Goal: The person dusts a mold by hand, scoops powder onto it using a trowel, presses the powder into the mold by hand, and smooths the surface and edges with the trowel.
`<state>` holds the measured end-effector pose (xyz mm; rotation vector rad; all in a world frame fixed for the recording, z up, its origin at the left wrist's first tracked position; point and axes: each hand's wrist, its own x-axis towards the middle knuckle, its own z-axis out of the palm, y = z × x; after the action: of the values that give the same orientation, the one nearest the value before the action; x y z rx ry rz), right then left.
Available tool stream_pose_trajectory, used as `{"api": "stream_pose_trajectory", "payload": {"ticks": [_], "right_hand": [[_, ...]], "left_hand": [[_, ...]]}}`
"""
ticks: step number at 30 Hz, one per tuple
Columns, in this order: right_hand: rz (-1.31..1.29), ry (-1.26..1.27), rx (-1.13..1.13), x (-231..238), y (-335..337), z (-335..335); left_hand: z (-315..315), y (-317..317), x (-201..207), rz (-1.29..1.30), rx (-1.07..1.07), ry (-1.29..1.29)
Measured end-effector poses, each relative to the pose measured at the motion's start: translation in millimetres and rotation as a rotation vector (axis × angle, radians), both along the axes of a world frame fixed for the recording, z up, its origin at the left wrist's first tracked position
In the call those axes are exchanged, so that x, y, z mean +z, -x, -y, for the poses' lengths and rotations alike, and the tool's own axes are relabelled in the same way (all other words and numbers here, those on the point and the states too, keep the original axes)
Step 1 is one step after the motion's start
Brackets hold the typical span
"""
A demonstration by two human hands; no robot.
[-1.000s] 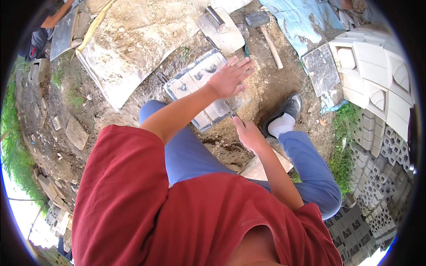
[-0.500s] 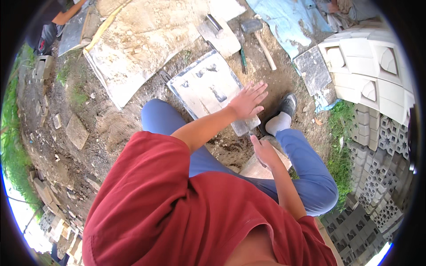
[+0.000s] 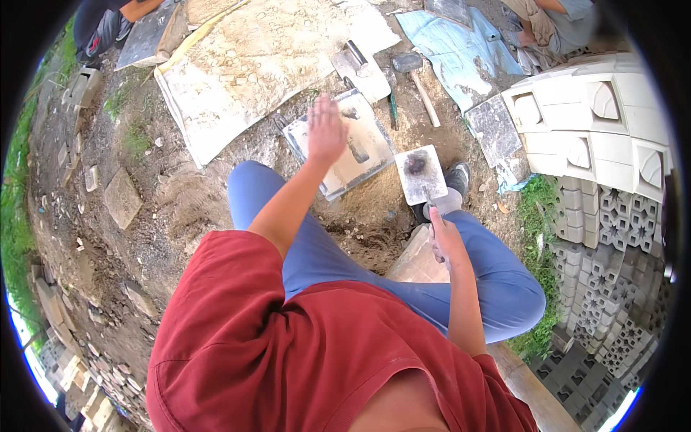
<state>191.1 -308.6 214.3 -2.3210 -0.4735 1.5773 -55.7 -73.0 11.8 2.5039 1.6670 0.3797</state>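
Observation:
A flat, pale rectangular block mould [image 3: 376, 147] with a dark rim and dark marks on its face lies dusty on the ground between my knees. Over its far left part is my left hand [image 3: 327, 131], open and slightly blurred, palm down; whether it touches the surface I cannot tell. My right hand [image 3: 446, 241] is closed round the thin handle of a square-bladed trowel [image 3: 422, 180]. The trowel's pale blade, dark-smudged in the middle, is held beside the mould's right edge, above my right shoe [image 3: 459, 176].
Beyond the mould lie a plastering trowel [image 3: 364, 72], a green-handled tool [image 3: 393, 108] and a hammer [image 3: 425, 86]. A dusty sheet [image 3: 216, 93] spreads far left, a blue sheet [image 3: 446, 47] far right. White blocks [image 3: 597, 119] stack at right. Two people are at the far edges.
My left hand has moved away from the trowel, leftward and farther out over the mould. The trowel blade has come off the mould's near right corner and swung up to its right.

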Motion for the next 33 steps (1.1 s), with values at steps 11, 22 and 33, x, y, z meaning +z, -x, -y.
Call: {"api": "stream_pose_trajectory", "payload": {"ticks": [11,22,33], "right_hand": [[-0.214,-0.483,0.162,-7.2,36.5,-40.8],[0.432,-0.415,0.675,-91.6,104.3,-121.4],[0.329,-0.31,0.705,-113.6,151.9,-115.1]], "left_hand": [[59.0,-0.2,-12.0,0.068,0.113,0.032],[103.3,47.5,35.2,0.843,0.496,0.036],[-32.1,14.8,-3.4,0.492,0.381,-0.154]]}}
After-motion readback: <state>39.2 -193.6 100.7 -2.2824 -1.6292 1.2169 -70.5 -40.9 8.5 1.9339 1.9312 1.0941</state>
